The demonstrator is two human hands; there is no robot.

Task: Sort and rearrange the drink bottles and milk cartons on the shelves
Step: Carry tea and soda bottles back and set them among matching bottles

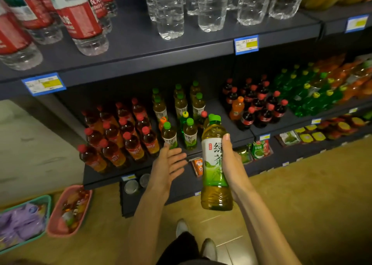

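Note:
My right hand [231, 158] grips a green tea bottle [215, 164] with a green cap and white-green label, upright in front of the middle shelf [231, 138]. My left hand [168, 164] is held flat with straight fingers, just below two green-capped tea bottles [169, 135] at the shelf's front edge, holding nothing. Behind them stand more green tea bottles [180, 103], with an orange-capped bottle [162, 122], a yellow-capped green bottle [184, 120] and a red-capped dark bottle [203, 118] mixed in. Red-capped amber tea bottles [120, 136] fill the shelf's left part.
Cola bottles [259, 107] with one orange soda [237, 107] stand to the right, then green soda bottles [308, 95]. Water bottles [201, 7] line the top shelf. Snack packets [259, 148] sit on the lower shelf. A pink basket [60, 228] and a teal basket [46, 206] lie on the floor at left.

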